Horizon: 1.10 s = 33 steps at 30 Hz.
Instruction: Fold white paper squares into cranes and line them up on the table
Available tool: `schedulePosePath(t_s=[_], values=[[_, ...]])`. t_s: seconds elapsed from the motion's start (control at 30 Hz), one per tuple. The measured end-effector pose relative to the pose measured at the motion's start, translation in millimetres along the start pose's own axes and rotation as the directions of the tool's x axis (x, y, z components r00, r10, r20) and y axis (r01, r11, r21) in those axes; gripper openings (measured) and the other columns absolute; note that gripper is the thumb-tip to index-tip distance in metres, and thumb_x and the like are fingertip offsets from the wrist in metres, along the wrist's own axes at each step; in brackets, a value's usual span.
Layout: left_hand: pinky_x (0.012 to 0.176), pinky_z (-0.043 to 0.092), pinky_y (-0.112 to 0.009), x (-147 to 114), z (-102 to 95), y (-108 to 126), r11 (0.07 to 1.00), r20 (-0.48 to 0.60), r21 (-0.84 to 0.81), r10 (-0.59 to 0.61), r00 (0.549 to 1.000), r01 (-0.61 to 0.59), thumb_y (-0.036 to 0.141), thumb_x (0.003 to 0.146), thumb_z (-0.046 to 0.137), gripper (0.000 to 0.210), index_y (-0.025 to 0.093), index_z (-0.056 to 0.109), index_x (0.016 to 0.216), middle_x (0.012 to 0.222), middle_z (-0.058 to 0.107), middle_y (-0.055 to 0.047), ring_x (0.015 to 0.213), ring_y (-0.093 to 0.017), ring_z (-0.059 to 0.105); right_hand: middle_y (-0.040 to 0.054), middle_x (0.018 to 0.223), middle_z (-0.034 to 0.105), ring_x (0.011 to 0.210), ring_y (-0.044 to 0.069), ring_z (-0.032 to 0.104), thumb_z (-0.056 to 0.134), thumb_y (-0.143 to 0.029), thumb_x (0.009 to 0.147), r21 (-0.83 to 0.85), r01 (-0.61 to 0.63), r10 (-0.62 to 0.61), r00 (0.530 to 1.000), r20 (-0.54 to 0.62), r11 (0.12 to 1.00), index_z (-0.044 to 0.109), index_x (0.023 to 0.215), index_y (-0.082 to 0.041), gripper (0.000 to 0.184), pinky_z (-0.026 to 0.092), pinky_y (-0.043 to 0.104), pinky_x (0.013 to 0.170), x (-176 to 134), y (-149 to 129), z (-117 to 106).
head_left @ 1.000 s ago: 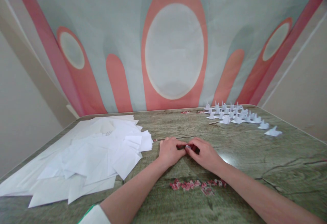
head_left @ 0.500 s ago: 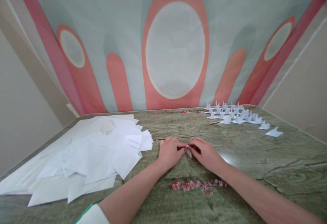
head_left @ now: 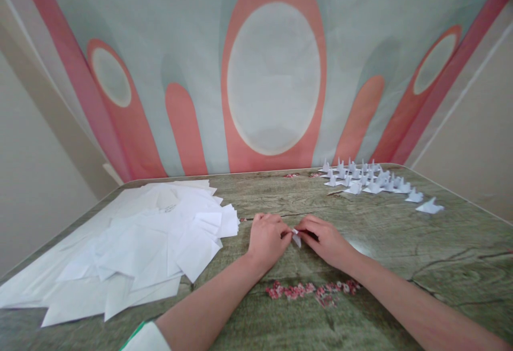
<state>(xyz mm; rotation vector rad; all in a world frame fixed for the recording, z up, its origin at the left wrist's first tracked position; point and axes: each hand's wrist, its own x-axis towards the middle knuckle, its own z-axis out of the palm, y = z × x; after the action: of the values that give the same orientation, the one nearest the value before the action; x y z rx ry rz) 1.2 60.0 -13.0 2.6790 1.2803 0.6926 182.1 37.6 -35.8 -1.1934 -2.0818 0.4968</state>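
Observation:
Between my hands, low over the table, is a small folded piece of white paper (head_left: 296,239), partly hidden by the fingertips. My left hand (head_left: 267,239) pinches its left side with thumb and forefinger, the other fingers curled in. From the right, my right hand (head_left: 324,239) grips the same piece between thumb and fingers. Several folded white paper cranes (head_left: 372,182) stand in rows at the back right, with a single paper crane (head_left: 430,206) nearest on that side.
A wide heap of loose white paper sheets (head_left: 132,249) covers the table's left side, with small paper squares (head_left: 208,225) on its right edge. The wood-patterned table (head_left: 385,239) bears printed pink flowers. A patterned backdrop (head_left: 276,78) rises behind its far edge.
My left fingers have drawn in slightly around the folded paper, the forefinger now bent rather than stretched across. More of the paper shows between the hands. The heap and cranes stay put.

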Motion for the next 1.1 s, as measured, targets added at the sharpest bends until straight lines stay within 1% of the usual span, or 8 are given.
schedulePosePath(t_s=[0.2, 0.47, 0.57, 0.7, 0.8, 0.87, 0.97, 1.1], values=[[0.074, 0.032, -0.032, 1.2, 1.5, -3.4, 0.992, -0.021, 0.041, 0.117, 0.993, -0.116, 0.025, 0.081, 0.058, 0.011, 0.022, 0.067, 0.076, 0.073, 0.06, 0.0, 0.077, -0.016, 0.052, 0.0036, 0.085, 0.057, 0.08, 0.015, 0.055, 0.049, -0.012, 0.085, -0.052, 0.035, -0.035, 0.999, 0.0, 0.998, 0.064, 0.095, -0.021, 0.02, 0.045, 0.028, 0.074, -1.2, 1.5, 0.6], [0.074, 0.032, -0.034, 1.4, -0.9, -0.9, 0.947, 0.013, 0.213, 0.243, 0.97, -0.24, 0.026, 0.083, 0.054, 0.015, 0.019, 0.061, 0.072, 0.074, 0.057, -0.001, 0.077, -0.018, 0.049, 0.0055, 0.084, 0.058, 0.079, 0.017, 0.054, 0.049, -0.012, 0.085, -0.23, 0.109, -0.109, 0.994, 0.014, 0.967, 0.066, 0.095, -0.019, 0.021, 0.046, 0.031, 0.072, -2.6, 3.7, 0.6], [0.074, 0.032, -0.034, 1.5, -1.3, -1.2, 0.942, 0.013, 0.225, 0.252, 0.968, -0.248, 0.026, 0.084, 0.052, 0.016, 0.019, 0.061, 0.073, 0.075, 0.057, -0.001, 0.077, -0.018, 0.048, 0.0053, 0.083, 0.059, 0.078, 0.017, 0.054, 0.049, -0.012, 0.085, -0.262, 0.126, -0.127, 0.992, 0.014, 0.957, 0.067, 0.092, -0.02, 0.021, 0.046, 0.03, 0.071, -2.3, 3.4, 0.3], [0.071, 0.033, -0.033, 1.7, 0.5, -2.5, 0.948, 0.005, 0.21, 0.244, 0.97, -0.24, 0.026, 0.084, 0.052, 0.016, 0.019, 0.06, 0.072, 0.075, 0.057, -0.001, 0.077, -0.017, 0.048, 0.0051, 0.083, 0.059, 0.078, 0.017, 0.055, 0.048, -0.012, 0.084, -0.265, 0.111, -0.115, 0.993, 0.002, 0.958, 0.066, 0.092, -0.02, 0.021, 0.047, 0.03, 0.071, -2.2, -0.2, 0.1], [0.071, 0.033, -0.033, 1.5, 1.7, -2.5, 0.954, 0.001, 0.205, 0.225, 0.974, -0.221, 0.026, 0.083, 0.054, 0.015, 0.019, 0.06, 0.071, 0.074, 0.056, -0.001, 0.077, -0.017, 0.048, 0.0051, 0.086, 0.059, 0.079, 0.017, 0.056, 0.051, -0.014, 0.081, -0.26, 0.091, -0.103, 0.994, -0.035, 0.961, 0.063, 0.096, -0.019, 0.02, 0.047, 0.03, 0.073, -3.3, -6.8, 0.4], [0.071, 0.033, -0.033, 1.2, 1.9, -2.0, 0.955, -0.001, 0.21, 0.214, 0.977, -0.209, 0.025, 0.082, 0.054, 0.014, 0.019, 0.059, 0.071, 0.074, 0.055, -0.001, 0.076, -0.017, 0.048, 0.0055, 0.088, 0.06, 0.08, 0.017, 0.057, 0.054, -0.017, 0.078, -0.291, 0.089, -0.112, 0.992, -0.064, 0.953, 0.061, 0.099, -0.018, 0.022, 0.047, 0.03, 0.074, -4.3, -11.7, 1.1], [0.071, 0.033, -0.033, 0.7, 0.7, -0.7, 0.952, 0.006, 0.22, 0.218, 0.976, -0.214, 0.024, 0.081, 0.055, 0.013, 0.018, 0.059, 0.07, 0.074, 0.055, -0.002, 0.076, -0.018, 0.047, 0.0061, 0.089, 0.062, 0.082, 0.019, 0.057, 0.055, -0.021, 0.078, -0.392, 0.107, -0.152, 0.985, -0.084, 0.914, 0.061, 0.098, -0.017, 0.021, 0.046, 0.032, 0.076, -5.3, -16.4, 3.4], [0.071, 0.033, -0.033, 0.4, -2.2, 1.9, 0.941, 0.029, 0.239, 0.239, 0.971, -0.239, 0.022, 0.08, 0.054, 0.013, 0.017, 0.059, 0.069, 0.074, 0.055, -0.003, 0.077, -0.018, 0.047, 0.0062, 0.084, 0.064, 0.079, 0.019, 0.057, 0.05, -0.019, 0.084, -0.55, 0.164, -0.238, 0.969, -0.066, 0.819, 0.063, 0.088, -0.017, 0.014, 0.042, 0.033, 0.074, -5.2, -18.0, 6.5]])
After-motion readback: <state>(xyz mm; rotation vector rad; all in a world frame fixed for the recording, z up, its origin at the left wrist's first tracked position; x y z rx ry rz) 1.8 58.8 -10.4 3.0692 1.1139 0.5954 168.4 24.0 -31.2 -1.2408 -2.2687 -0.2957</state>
